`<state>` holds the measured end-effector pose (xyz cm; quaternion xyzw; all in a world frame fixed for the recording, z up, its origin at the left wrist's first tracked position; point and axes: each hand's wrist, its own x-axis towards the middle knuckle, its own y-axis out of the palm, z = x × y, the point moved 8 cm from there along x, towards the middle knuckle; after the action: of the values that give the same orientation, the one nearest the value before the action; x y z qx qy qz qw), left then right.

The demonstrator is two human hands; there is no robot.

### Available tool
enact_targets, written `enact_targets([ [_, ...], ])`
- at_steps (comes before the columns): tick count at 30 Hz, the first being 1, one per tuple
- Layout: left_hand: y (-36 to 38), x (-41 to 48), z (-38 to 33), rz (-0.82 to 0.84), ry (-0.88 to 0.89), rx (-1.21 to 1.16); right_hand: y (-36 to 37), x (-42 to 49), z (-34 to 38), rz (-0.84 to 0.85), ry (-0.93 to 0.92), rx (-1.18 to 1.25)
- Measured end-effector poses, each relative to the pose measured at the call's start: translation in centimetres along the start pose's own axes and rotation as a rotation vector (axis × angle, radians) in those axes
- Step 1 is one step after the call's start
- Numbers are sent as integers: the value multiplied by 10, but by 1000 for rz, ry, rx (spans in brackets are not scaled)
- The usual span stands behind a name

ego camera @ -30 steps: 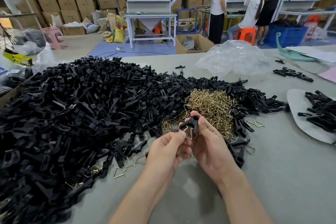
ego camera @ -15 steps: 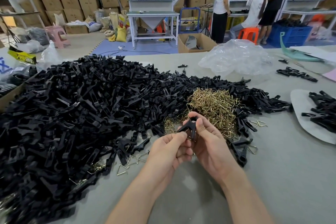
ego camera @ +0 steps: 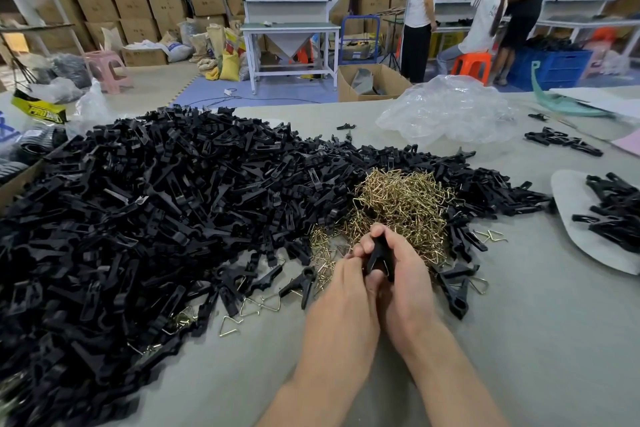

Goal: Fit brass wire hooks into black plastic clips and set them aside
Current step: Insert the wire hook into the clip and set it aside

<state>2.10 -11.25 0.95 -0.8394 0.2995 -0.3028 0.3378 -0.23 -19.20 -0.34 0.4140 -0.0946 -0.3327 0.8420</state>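
One black plastic clip [ego camera: 378,255] is held between both hands just in front of the brass hook pile [ego camera: 398,208]. My right hand [ego camera: 405,281] grips the clip with fingers curled over its top. My left hand [ego camera: 346,291] presses against it from the left, its fingertips pinching the clip's lower end. Any hook in the clip is hidden by my fingers. A huge heap of loose black clips [ego camera: 138,218] covers the left and middle of the table. Finished clips [ego camera: 613,215] lie on a grey sheet [ego camera: 568,218] at the right.
Loose brass hooks [ego camera: 256,305] and stray clips [ego camera: 453,288] lie around my hands. A crumpled clear plastic bag [ego camera: 446,111] sits at the far side, with a small row of clips [ego camera: 564,142] to its right. People stand beyond the table. Bare grey tabletop [ego camera: 519,340] lies near me.
Both hands have closed tighter together around the clip, which has turned from lying across my fingertips to standing more upright. The view has tilted slightly downward.
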Motion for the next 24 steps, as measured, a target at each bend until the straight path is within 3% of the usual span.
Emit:
enact_targets([
  [3,4,0,-7,13,54,188,-3,0,-3,-51,-7,1],
  [8,5,7,-3,92,68,253,-5,1,-4,-81,-22,14],
  [14,-8,4,-11,-6,132,185,-3,-1,-7,-98,-2,-20],
  [24,-7,4,3,-43,11,93,-2,-3,-12,-165,-31,-214],
])
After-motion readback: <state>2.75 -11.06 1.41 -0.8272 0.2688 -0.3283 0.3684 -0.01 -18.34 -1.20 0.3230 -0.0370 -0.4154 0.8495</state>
